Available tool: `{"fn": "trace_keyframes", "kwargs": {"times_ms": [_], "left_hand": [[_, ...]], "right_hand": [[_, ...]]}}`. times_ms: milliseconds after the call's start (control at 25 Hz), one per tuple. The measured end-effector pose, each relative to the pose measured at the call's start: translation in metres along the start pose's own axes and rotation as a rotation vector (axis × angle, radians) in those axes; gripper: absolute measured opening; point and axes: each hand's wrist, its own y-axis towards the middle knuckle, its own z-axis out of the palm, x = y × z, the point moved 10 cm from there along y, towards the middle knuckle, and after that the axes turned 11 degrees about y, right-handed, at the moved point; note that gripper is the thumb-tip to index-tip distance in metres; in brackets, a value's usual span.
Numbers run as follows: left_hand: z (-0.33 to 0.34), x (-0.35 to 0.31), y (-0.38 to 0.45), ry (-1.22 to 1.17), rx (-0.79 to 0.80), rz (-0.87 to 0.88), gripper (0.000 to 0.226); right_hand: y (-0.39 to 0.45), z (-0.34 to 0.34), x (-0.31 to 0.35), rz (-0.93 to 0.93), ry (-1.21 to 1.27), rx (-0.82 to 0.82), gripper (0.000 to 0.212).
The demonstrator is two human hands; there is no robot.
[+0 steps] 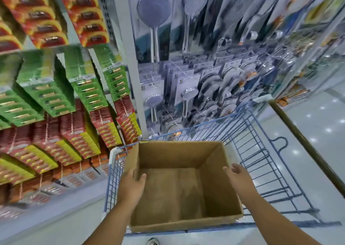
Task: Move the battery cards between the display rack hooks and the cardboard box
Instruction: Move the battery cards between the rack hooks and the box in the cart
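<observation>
An open brown cardboard box (pixel 177 154) sits in a blue wire shopping cart (pixel 261 152), and I see nothing inside it. My left hand (pixel 131 187) grips the box's left wall, thumb inside and fingers outside. My right hand (pixel 238 177) hovers at the box's right rim with loosely spread fingers and holds nothing; whether it touches the rim is unclear. Battery cards hang in thick rows on the display rack hooks at the left: green cards (pixel 46 89) in the middle and red-and-yellow cards (pixel 78 139) below them.
More red-and-orange cards (pixel 37 17) hang at the top left. A white upright post (pixel 130 58) separates this rack from packaged shower heads (pixel 186 95). A brown pole (pixel 302 144) slants across the shiny floor to the right of the cart.
</observation>
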Motion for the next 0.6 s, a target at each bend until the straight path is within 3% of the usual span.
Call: {"fn": "trace_keyframes", "kwargs": {"times_ms": [160, 360, 600], "left_hand": [[0.014, 0.02, 0.009, 0.037, -0.068, -0.066, 0.049], [0.029, 0.04, 0.007, 0.126, -0.111, -0.092, 0.039], [0.003, 0.017, -0.017, 0.206, -0.201, -0.075, 0.041]], "right_hand": [[0.036, 0.007, -0.03, 0.001, -0.111, 0.016, 0.056], [0.069, 0.01, -0.078, 0.045, -0.276, 0.067, 0.028], [0.067, -0.004, -0.042, -0.083, -0.284, 0.083, 0.026]]}}
